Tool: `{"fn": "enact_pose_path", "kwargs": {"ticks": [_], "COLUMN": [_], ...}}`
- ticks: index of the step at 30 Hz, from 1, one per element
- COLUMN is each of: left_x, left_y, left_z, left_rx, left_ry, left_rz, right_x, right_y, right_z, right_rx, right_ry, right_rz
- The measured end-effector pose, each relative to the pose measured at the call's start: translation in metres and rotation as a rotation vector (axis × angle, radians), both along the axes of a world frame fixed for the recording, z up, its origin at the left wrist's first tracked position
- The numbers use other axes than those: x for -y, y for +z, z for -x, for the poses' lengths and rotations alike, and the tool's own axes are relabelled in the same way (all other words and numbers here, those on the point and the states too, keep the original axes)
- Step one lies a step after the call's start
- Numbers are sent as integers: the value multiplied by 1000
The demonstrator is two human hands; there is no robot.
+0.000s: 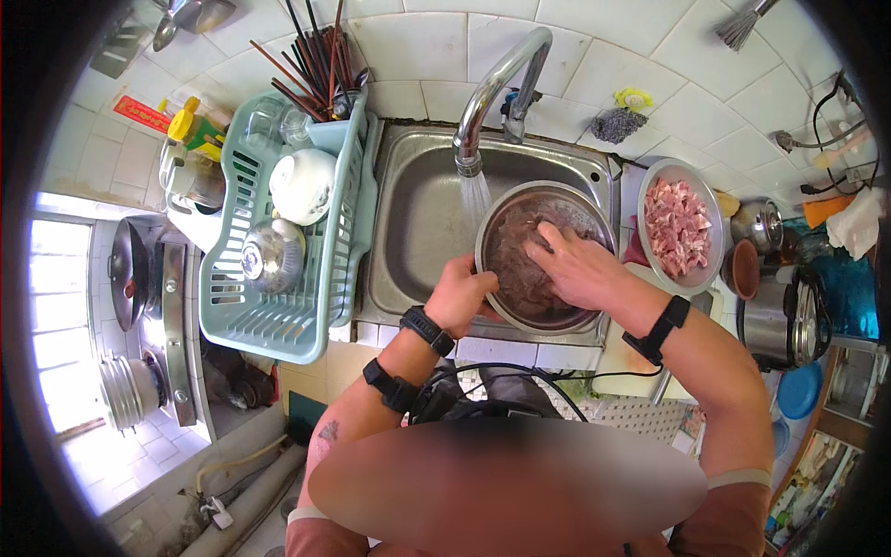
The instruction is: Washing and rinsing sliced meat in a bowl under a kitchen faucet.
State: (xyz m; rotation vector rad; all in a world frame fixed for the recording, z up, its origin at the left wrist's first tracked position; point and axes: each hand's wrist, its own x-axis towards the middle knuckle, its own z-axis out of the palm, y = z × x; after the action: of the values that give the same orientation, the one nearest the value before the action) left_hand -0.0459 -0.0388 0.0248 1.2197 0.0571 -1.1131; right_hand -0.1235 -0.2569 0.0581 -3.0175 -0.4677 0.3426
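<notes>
A round stainless steel bowl [604,284] rests over the right side of the sink [424,268], tilted slightly. Murky brownish liquid [516,278] with some foam fills much of it. My left hand [459,292] grips the bowl's near-left rim, thumb on top and fingers underneath. My right hand [574,268] is inside the bowl, its fingertips dipped in the liquid, which hides whatever they may touch. Water runs from the curved chrome faucet [498,83] beside the bowl's upper left edge.
Left of the sink stands a pale blue dish rack [320,278] with bowls, glasses and chopsticks [324,66]. To the right are a metal basin [647,230] of cut raw meat [676,223], a cutting board [616,365], a knife handle [660,385] and a steel pot [773,317].
</notes>
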Motion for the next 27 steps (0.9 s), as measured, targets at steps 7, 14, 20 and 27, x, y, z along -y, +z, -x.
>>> {"fn": "enact_pose_path", "kwargs": {"ticks": [7, 14, 20, 27], "left_x": [8, 0, 5, 5], "left_y": [9, 7, 3, -4], "left_z": [9, 6, 1, -1], "left_rx": [-22, -57, -46, 17], "left_ry": [-19, 27, -25, -25], "left_rz": [12, 5, 21, -4], "right_x": [-1, -15, -29, -32], "right_y": [-24, 50, 8, -20], "right_z": [-25, -35, -10, -26], "right_rx": [-103, -166, 115, -18], "right_ry": [-114, -90, 40, -21], "right_rz": [-60, -53, -86, -163]}}
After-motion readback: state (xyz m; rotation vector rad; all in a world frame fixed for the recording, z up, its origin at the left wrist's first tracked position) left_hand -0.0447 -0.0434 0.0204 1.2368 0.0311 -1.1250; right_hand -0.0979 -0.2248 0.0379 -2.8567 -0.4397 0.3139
